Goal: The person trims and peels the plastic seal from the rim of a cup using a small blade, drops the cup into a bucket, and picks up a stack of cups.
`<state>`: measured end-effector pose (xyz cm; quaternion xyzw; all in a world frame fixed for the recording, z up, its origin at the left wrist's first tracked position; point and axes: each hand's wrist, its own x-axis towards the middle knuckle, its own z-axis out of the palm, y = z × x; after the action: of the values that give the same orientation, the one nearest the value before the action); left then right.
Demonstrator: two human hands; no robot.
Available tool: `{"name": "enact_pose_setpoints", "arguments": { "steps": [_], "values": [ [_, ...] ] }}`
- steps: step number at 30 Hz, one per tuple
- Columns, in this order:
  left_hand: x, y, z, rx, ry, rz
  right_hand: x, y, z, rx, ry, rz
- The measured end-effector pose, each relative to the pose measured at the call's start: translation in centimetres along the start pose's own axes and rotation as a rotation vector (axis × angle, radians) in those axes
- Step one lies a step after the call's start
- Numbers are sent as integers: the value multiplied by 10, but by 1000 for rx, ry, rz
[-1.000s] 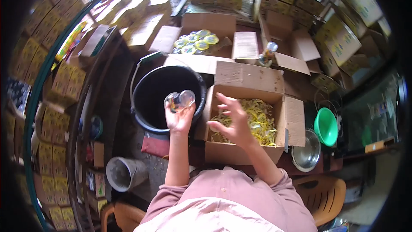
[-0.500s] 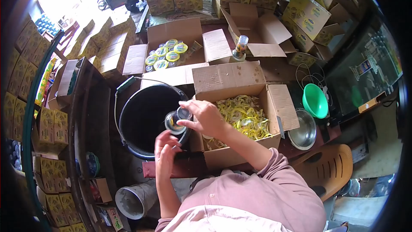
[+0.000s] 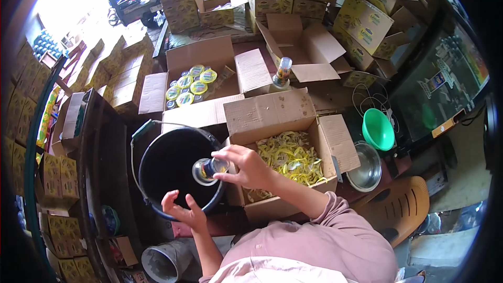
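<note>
My right hand is closed around a small clear cup with a dark printed band, tilted so its wide round end faces left. It is over the right side of a black bucket. My left hand is open over the bucket's near rim, fingers spread, holding nothing. Right beside the bucket, a cardboard box holds a heap of thin yellow and clear strips. Part of that box is hidden by my right forearm.
Behind the bucket, a carton contains several yellow-lidded cups. A clear printed container stands beside it. At right are a green bowl, a metal bowl and an orange chair. Stacked cartons surround the table.
My left hand has moved away from the cup, down and left, and its fingers have spread. My right hand still grips the cup, slightly lower and further left. The whole view has shifted slightly.
</note>
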<state>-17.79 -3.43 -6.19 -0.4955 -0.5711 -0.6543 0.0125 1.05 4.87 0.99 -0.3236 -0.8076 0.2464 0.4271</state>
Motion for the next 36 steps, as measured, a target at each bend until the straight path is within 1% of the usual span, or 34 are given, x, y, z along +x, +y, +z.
{"name": "enact_pose_setpoints", "arguments": {
  "steps": [1,2,4,5,6,7,8,9,11,14,15,16,17,18,20,21,22,24,25,26,27,32,34,36],
  "values": [
    [-2,-2,1,-1,27,25,5,3,-9,80,60,77],
    [-4,-3,0,10,32,-2,10,7,-19,163,122,153],
    [-5,-5,0,23,52,-15,19,34,-44,112,353,176],
    [-4,-4,1,19,68,-5,31,49,-69,5,469,51],
    [-5,-5,1,16,75,-21,40,68,-96,-121,550,27],
    [-6,-6,2,31,71,-13,47,86,-127,-155,597,25],
    [-6,-6,1,49,65,-5,54,101,-156,-186,629,135],
    [-6,-5,2,65,62,-26,73,93,-180,-455,742,18],
    [-5,-3,3,87,48,-40,91,124,-217,-640,713,52],
    [-3,-1,4,118,30,-70,110,177,-226,-630,586,107],
    [-3,0,5,121,27,-81,114,196,-222,-625,545,80],
    [-3,0,5,122,24,-92,116,211,-215,-590,525,120],
    [-5,-5,0,128,-52,-69,115,226,-209,-560,480,188],
    [-5,-4,0,129,-56,-78,111,243,-202,-528,435,258],
    [-5,-5,-2,154,-93,-108,96,282,-181,-555,424,305],
    [-5,-3,0,128,-78,-145,87,299,-171,-555,435,347],
    [0,9,6,112,-64,-197,80,313,-161,-433,504,354],
    [-3,4,5,152,-53,-230,63,324,-141,-257,587,463],
    [4,18,8,102,-67,-340,52,344,-134,-253,541,510],
    [7,22,11,111,-59,-359,42,361,-129,-248,492,560],
    [7,20,11,121,-68,-346,44,355,-128,-239,530,571],
    [5,12,11,118,-81,-283,44,352,-125,-217,540,591],
    [4,10,13,147,-73,-293,43,352,-126,-185,536,590],
    [3,8,11,170,-84,-299,41,357,-121,-229,548,596]
  ]
}}
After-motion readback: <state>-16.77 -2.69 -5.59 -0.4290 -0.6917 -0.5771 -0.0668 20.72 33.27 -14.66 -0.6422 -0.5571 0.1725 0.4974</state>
